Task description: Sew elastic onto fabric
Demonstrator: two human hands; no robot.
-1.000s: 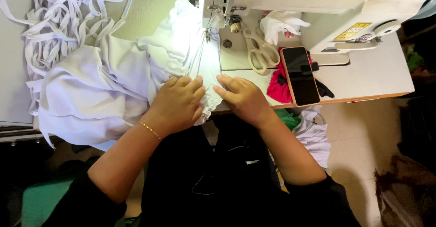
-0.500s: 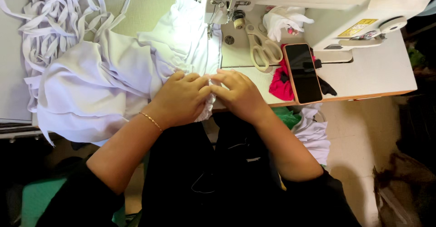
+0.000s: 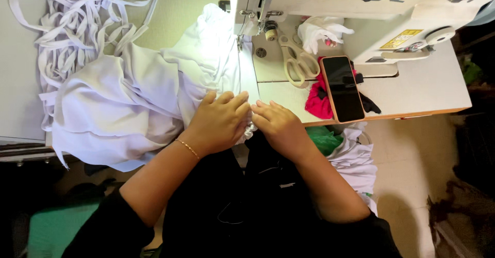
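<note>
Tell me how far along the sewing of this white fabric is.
Done: hard to tell; no finished seam shows. In hand: the left hand and right hand press the white fabric flat at the table edge, in front of the sewing machine. Left: most of the fabric lies bunched to the left, and a pile of white strips sits untouched behind it.

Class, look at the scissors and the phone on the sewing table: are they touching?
Apart. In the head view, the scissors lie left of the phone, and a strip of bare table shows between the handles and the phone's edge.
</note>
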